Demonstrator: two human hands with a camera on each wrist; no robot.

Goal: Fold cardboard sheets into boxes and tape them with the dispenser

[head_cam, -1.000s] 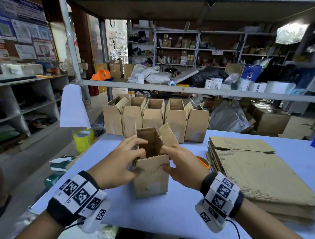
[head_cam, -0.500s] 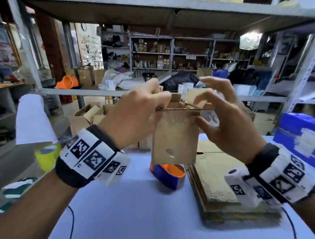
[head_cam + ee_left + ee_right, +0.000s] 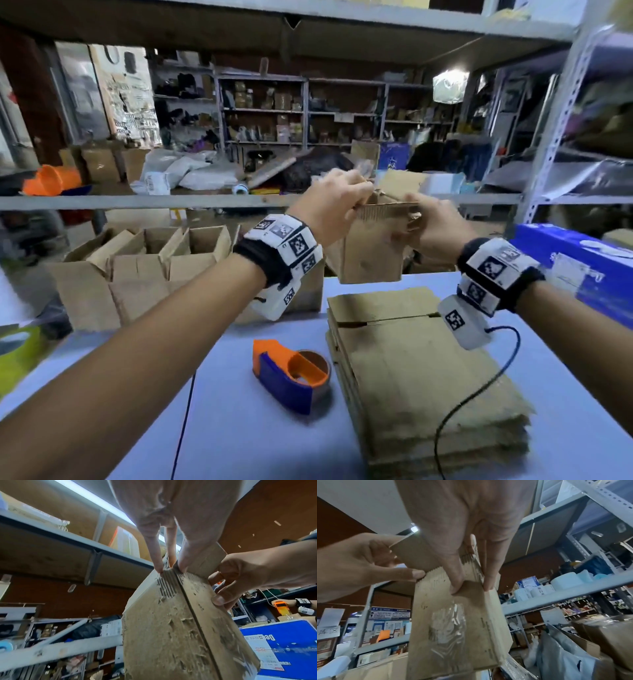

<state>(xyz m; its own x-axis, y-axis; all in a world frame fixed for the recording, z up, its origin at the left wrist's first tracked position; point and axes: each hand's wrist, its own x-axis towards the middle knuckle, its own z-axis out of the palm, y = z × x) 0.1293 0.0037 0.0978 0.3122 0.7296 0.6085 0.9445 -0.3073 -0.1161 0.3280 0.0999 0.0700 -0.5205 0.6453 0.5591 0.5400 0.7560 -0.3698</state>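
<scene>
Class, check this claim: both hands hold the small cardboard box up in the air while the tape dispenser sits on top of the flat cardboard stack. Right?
Not quite. The tape dispenser sits on the table beside the flat cardboard stack, as the head view shows. Both the left hand and right hand do hold the box aloft.

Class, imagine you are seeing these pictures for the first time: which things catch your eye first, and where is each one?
First, the cardboard box held up in the air, mid-frame, gripped at its top edge by the left hand and the right hand. Below it on the pale blue table lie the orange-and-blue tape dispenser and, to its right, a stack of flat cardboard sheets.
</scene>
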